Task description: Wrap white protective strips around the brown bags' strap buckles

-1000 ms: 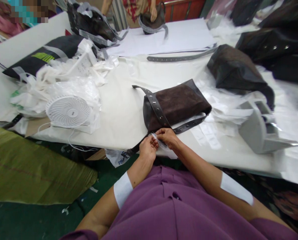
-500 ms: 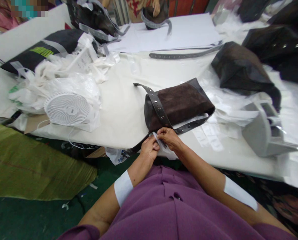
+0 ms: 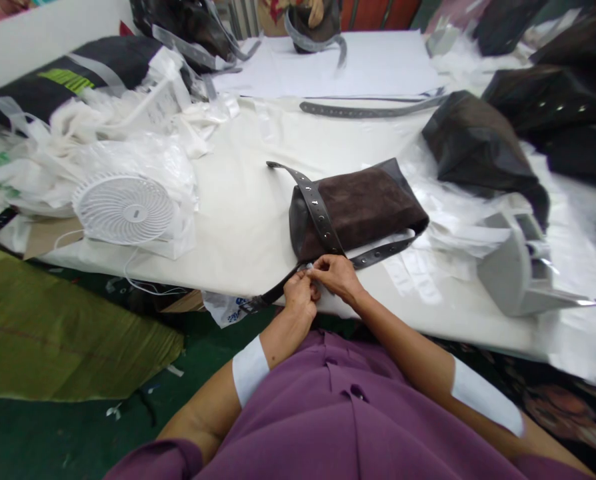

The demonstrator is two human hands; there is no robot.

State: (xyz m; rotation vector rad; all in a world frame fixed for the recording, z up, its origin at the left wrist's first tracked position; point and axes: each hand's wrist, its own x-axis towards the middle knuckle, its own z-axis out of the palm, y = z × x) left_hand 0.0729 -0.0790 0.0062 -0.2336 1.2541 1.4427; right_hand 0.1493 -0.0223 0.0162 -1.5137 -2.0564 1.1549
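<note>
A dark brown suede bag [image 3: 365, 207] with black leather sides lies on the table in front of me. Its studded strap [image 3: 318, 217] crosses the near left end, and a strap part with a buckle [image 3: 253, 305] hangs over the table edge. Just below the bag, my left hand [image 3: 299, 293] is closed in a pinch beside the strap. My right hand [image 3: 341, 277] pinches at the same spot, its fingertips almost meeting the left ones. Between them shows a small bit of clear whitish plastic strip [image 3: 309, 267], mostly hidden by the fingers.
To the left stand a white fan [image 3: 133, 210] and crumpled plastic wrapping [image 3: 143, 157]. A grey tape dispenser [image 3: 515, 273] is at right, near another dark bag [image 3: 478, 143]. A loose studded strap [image 3: 368, 109] lies farther back. Across the table, another person's hand [image 3: 317, 12] touches a bag.
The plastic strip between my hands shows less than before, now mostly covered by my fingers. My hands stay nearly in place at the strap. The view has shifted slightly.
</note>
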